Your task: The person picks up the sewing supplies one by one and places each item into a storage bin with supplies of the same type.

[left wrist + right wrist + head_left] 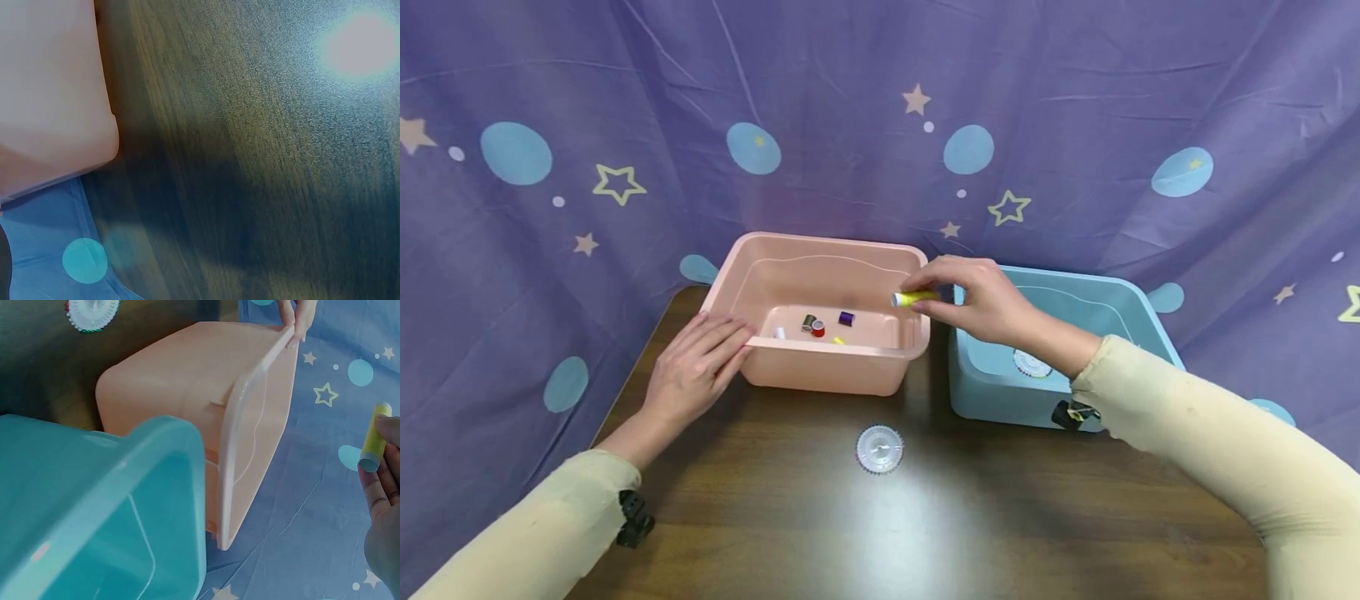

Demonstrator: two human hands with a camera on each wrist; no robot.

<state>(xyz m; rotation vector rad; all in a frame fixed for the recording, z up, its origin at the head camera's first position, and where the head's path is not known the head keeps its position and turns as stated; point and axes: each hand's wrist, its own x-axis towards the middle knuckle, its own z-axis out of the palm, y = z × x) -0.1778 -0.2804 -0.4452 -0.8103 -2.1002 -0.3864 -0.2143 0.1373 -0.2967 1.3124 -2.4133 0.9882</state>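
Note:
My right hand (973,296) pinches a yellow thread spool (913,298) with pale ends, held over the right end of the pink bin (823,371). In the right wrist view the spool (375,437) sits between thumb and fingers. My left hand (700,358) grips the pink bin's front left rim, its fingers lying over the edge. On that bin's floor are a purple spool (846,318), a red spool (818,328), an olive spool (808,322), and small white and yellow pieces partly hidden by the front wall.
A blue bin (1022,408) stands right of the pink one, a round pin wheel (1032,363) inside it, partly behind my right forearm. Another pin wheel (879,449) lies on the wooden table (790,517) in front. A purple patterned curtain (850,108) hangs behind.

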